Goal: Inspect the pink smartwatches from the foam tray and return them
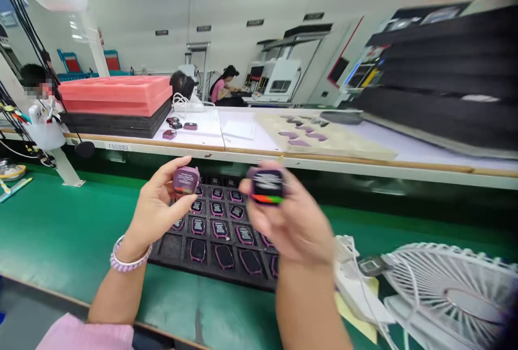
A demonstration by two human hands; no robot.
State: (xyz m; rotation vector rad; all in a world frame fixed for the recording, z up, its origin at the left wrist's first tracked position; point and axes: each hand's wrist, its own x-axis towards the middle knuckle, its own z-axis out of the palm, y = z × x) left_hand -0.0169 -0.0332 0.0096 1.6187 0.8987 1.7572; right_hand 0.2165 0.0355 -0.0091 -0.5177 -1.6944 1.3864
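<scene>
My left grip pinches a rounded mauve plastic device between thumb and fingers; my right grip, blurred, is closed on a glossy black-and-pink device, both right above a black compartmented tray of pink-rimmed units. Those smooth casings could slip from a loose pinch and crack down into the tray on the green matted tabletop.
</scene>
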